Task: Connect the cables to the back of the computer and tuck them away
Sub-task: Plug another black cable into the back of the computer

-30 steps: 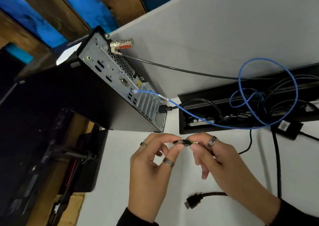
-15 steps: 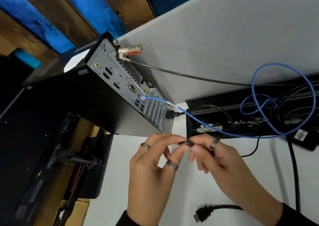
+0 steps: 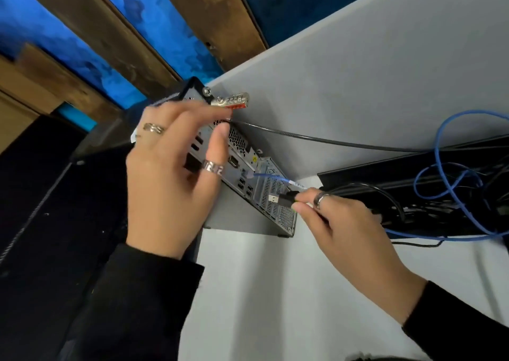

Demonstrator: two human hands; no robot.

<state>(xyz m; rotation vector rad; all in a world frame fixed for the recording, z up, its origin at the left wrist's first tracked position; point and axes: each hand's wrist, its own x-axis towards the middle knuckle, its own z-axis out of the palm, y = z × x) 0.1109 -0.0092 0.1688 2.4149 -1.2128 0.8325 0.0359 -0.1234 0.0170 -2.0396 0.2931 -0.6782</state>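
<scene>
Left hand (image 3: pixel 170 184) raised over the computer (image 3: pixel 242 173) rear panel, fingers loosely spread, seemingly holding nothing, right hand (image 3: pixel 344 223) just beside the panel's lower slots, thumb and forefinger pinching a black USB plug (image 3: pixel 281 198), plug lying level, metal tip pointing left toward the ports.

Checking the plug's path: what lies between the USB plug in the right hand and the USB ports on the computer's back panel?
In the head view, only slotted expansion covers lie between USB plug and USB ports; the blue network cable runs just above.
</scene>
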